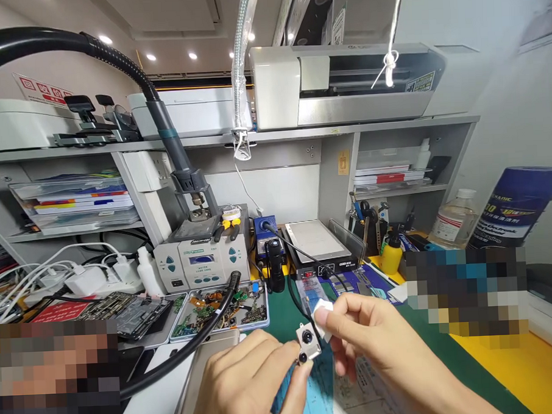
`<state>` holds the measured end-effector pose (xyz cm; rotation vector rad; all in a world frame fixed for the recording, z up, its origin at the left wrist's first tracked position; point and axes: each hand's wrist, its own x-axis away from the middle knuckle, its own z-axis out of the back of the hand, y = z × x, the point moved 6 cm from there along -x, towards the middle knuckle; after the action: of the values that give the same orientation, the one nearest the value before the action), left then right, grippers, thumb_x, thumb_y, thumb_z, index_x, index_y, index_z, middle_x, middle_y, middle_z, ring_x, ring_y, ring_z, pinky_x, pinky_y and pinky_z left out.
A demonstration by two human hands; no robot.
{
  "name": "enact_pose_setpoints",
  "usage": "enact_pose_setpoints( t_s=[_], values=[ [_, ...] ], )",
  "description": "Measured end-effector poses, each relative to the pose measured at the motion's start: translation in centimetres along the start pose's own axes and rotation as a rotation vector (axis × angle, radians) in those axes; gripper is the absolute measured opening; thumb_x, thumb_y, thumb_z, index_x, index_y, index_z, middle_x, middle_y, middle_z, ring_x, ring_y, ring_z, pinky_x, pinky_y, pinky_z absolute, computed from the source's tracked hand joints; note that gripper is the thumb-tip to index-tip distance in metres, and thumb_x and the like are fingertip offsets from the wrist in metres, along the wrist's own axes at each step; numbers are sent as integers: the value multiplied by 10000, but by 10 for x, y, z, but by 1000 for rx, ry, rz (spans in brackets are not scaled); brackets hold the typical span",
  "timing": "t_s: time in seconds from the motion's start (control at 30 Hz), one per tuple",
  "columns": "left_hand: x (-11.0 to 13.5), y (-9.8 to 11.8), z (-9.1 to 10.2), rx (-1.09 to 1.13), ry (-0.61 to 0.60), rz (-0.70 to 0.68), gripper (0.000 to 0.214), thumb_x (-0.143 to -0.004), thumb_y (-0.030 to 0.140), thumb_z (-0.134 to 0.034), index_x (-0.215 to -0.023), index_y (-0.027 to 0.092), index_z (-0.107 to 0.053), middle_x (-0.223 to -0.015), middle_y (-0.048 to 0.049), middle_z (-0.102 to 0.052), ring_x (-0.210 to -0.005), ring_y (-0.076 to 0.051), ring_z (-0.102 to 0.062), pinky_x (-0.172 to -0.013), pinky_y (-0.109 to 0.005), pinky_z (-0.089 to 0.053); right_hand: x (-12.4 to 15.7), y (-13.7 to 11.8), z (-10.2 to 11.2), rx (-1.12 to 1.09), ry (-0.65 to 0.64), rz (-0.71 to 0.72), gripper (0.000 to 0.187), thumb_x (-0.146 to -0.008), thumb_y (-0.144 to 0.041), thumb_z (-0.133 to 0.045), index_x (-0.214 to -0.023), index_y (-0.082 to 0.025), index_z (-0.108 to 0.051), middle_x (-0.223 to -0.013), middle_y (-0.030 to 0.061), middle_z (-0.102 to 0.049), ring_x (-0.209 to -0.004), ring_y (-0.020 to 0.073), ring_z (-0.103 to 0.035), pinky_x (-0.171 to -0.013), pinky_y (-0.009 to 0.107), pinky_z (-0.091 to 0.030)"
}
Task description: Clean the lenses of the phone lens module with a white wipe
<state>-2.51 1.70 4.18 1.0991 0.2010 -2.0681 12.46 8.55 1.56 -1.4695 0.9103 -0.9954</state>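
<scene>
Between the thumb and forefinger of my left hand (253, 379) is a small phone camera module (308, 342). It is a silvery piece with two dark round lenses facing me. My right hand (368, 331) pinches a folded white wipe (325, 318) close to the module's upper right edge. Whether wipe and module touch, I cannot tell. Below both hands lie a blue sheet (318, 388) and a paper with drawn lines (364, 392) on the green mat (413, 323).
A black hose (195, 345) crosses the left side from the rework station (200, 259). Behind my hands stand a parts tray (265, 322) of small circuit pieces and a flat heating plate (316, 240). A yellow bottle (390, 256), clear bottle (454, 220) and blue spray can (516, 205) stand right.
</scene>
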Motion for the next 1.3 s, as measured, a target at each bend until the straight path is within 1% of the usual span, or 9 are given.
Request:
enact_pose_setpoints(
  t_s=[0.2, 0.4, 0.63, 0.77, 0.9, 1.03, 1.1, 1.2, 1.3],
  values=[
    [-1, -1, 2, 54, 33, -5, 215, -796, 39, -654, -957, 181, -667, -692, -16, -661, -592, -154, -573, -546, -284, -495, 0, -10, 7, -45, -18, 1, 361, -764, -439, -772, -640, -159, -580, -533, -14, -590, -476, 94, -474, -446, 208, -430],
    [-1, -7, 2, 23, 23, 41, 184, -804, 50, -645, -920, 191, -669, -676, -14, -635, -590, -163, -560, -529, -293, -470, -1, -10, 8, -113, -119, 6, 315, -825, -413, -723, -728, -123, -653, -626, 9, -578, -592, 119, -519, -477, 207, -435],
    [-3, -16, 6, 8, 63, 150, 91, -838, 159, -652, -894, 226, -676, -702, 11, -671, -598, -154, -616, -551, -280, -513, -2, -13, 4, -134, -236, -14, 293, -802, -374, -756, -805, -83, -718, -635, 22, -612, -549, 97, -516, -482, 212, -445],
    [-4, -25, 7, 59, 73, 270, 34, -846, 226, -657, -854, 251, -679, -716, 43, -692, -611, -128, -654, -575, -244, -548, -3, -12, 6, -141, -226, -30, 289, -761, -316, -799, -941, -110, -708, -694, 19, -658, -535, 102, -592, -467, 207, -451],
    [-4, -30, 8, 76, 69, 306, 33, -856, 234, -647, -860, 245, -678, -733, 42, -699, -617, -126, -663, -588, -240, -562, -6, -13, 8, -134, -200, -23, 291, -771, -293, -785, -976, -127, -661, -646, 4, -669, -500, 108, -606, -469, 216, -452],
    [-3, -29, 10, 67, 89, 318, 35, -856, 248, -648, -857, 233, -680, -713, 33, -706, -602, -135, -668, -577, -242, -567, -7, -13, 11, -113, -187, -10, 353, -802, -270, -737, -1106, -133, -622, -592, -5, -672, -478, 135, -621, -484, 245, -450],
    [-4, -28, 11, 62, 93, 318, 52, -862, 255, -638, -847, 225, -678, -704, 26, -705, -591, -139, -665, -565, -243, -562, -9, -12, 12, -102, -184, -3, 314, -801, -263, -733, -1065, -126, -633, -620, 16, -693, -513, 150, -649, -520, 263, -469],
    [-5, -26, 13, 61, 96, 316, 73, -868, 259, -626, -843, 224, -685, -708, 22, -708, -597, -141, -667, -568, -244, -561, -11, -12, 16, -69, -165, 11, 208, -781, -258, -756, -893, -124, -642, -668, 37, -709, -593, 175, -683, -583, 291, -509],
    [-6, -28, 14, 66, 103, 317, 88, -869, 271, -626, -843, 225, -696, -738, 13, -719, -626, -148, -674, -584, -252, -562, -16, -15, 27, 14, -87, 64, 159, -846, -268, -718, -842, -134, -633, -772, 23, -702, -688, 170, -682, -614, 295, -535]
  ],
)
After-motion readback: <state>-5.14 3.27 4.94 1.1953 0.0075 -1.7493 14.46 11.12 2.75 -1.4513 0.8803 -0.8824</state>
